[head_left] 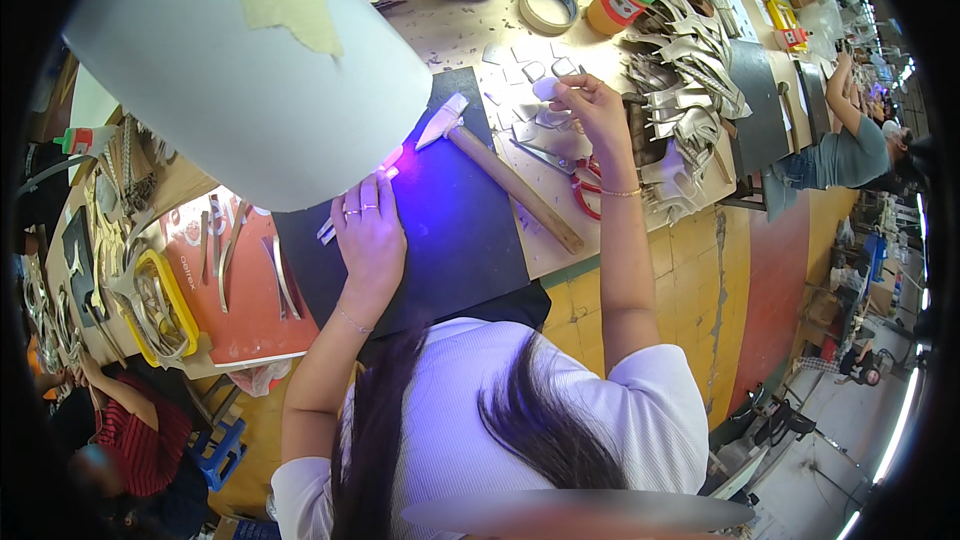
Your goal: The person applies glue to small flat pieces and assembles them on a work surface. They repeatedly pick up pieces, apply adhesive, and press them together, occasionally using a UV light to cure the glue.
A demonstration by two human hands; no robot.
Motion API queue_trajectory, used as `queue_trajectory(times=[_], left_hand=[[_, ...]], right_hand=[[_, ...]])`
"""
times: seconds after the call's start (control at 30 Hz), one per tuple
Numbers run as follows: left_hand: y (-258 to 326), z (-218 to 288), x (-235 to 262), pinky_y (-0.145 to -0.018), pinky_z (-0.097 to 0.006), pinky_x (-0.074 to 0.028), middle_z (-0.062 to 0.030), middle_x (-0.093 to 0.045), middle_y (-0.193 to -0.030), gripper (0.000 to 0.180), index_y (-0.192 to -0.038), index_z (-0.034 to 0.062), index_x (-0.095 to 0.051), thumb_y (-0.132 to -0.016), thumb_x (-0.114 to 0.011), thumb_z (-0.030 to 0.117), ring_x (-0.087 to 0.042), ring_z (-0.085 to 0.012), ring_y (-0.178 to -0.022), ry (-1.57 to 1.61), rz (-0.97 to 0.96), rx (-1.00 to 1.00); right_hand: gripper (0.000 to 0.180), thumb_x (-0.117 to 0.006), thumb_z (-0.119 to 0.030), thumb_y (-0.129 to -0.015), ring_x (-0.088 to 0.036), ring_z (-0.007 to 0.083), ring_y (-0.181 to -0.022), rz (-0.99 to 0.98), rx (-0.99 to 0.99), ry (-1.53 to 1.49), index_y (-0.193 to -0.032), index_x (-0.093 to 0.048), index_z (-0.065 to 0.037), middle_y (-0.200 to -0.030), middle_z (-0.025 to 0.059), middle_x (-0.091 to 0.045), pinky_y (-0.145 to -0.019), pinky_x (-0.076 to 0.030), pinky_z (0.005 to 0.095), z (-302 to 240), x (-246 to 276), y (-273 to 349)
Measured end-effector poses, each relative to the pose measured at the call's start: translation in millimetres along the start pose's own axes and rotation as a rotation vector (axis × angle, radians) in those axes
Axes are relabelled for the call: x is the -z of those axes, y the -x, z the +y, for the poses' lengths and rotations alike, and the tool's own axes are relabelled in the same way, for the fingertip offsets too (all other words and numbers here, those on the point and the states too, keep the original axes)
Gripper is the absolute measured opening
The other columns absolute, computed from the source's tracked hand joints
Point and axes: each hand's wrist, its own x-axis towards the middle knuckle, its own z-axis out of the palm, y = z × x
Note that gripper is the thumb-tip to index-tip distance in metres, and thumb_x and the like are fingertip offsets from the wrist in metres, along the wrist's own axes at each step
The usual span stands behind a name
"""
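My left hand (370,230) rests on the black mat (440,270), fingers curled down over a thin pale strip (326,231). The strip's upper end, by my fingertips, is lit pink and purple; my hand hides the middle. Raised over the scattered pieces, my right hand (595,105) pinches a small whitish rounded piece (545,88) between thumb and fingers. A hammer (510,185) with a wooden handle lies between my hands, its head on the mat. Below my right wrist are red-handled scissors (583,182). Several flat pale pieces (505,65) lie on the tabletop.
A large white cylindrical shade (260,70) looms over the mat's left. Tape (548,8), a glue bottle (620,5) and heaped straps (685,90) stand beyond my right hand. Left are a red board (245,300) and yellow basket (165,305). Other people sit on both sides.
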Motion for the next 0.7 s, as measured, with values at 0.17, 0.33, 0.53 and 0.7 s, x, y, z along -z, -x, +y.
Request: queue_trajectory(times=[0.17,0.33,0.53,0.7], left_hand=[[1.0,-0.7,-0.4,-0.101,-0.044,-0.038,-0.0144,-0.057,-0.118,0.04,-0.123,-0.0043,-0.058,-0.083,-0.059,0.005,-0.053,-0.0281,-0.115,0.001,-0.019,0.0],[0.9,-0.8,-0.7,-0.099,-0.043,-0.039,-0.014,-0.057,-0.117,0.039,-0.122,-0.0043,-0.059,-0.083,-0.06,0.003,-0.053,-0.0278,-0.113,0.009,-0.002,0.002],[1.0,-1.3,-0.7,-0.099,-0.043,-0.039,-0.014,-0.057,-0.117,0.039,-0.121,-0.0044,-0.059,-0.083,-0.06,0.003,-0.053,-0.0279,-0.113,-0.001,-0.004,-0.004],[1.5,-1.1,-0.5,-0.099,-0.043,-0.039,-0.0139,-0.057,-0.118,0.039,-0.121,-0.0042,-0.059,-0.083,-0.06,0.003,-0.053,-0.0276,-0.114,0.005,-0.009,-0.005]], right_hand=[[0.023,-0.067,-0.017,-0.092,-0.068,0.0111,-0.077,-0.006,0.04,0.055,-0.103,-0.064,0.002,-0.086,0.0083,-0.072,-0.069,-0.051,0.0228,6.3,-9.6,-1.8],[0.017,-0.068,-0.017,-0.089,-0.066,0.0172,-0.077,0.037,0.138,0.476,-0.095,-0.069,-0.001,-0.088,0.0087,-0.07,-0.072,-0.051,0.0289,8.6,-17.1,-2.3],[0.018,-0.069,-0.013,-0.084,-0.063,0.0277,-0.088,0.154,0.281,0.674,-0.1,-0.073,-0.006,-0.098,0.0132,-0.065,-0.082,-0.051,0.0357,4.2,-11.1,6.3],[0.024,-0.069,-0.007,-0.081,-0.065,0.0275,-0.093,-0.017,0.553,0.896,-0.105,-0.073,-0.005,-0.101,0.0127,-0.066,-0.084,-0.051,0.0358,0.9,4.4,16.8]])
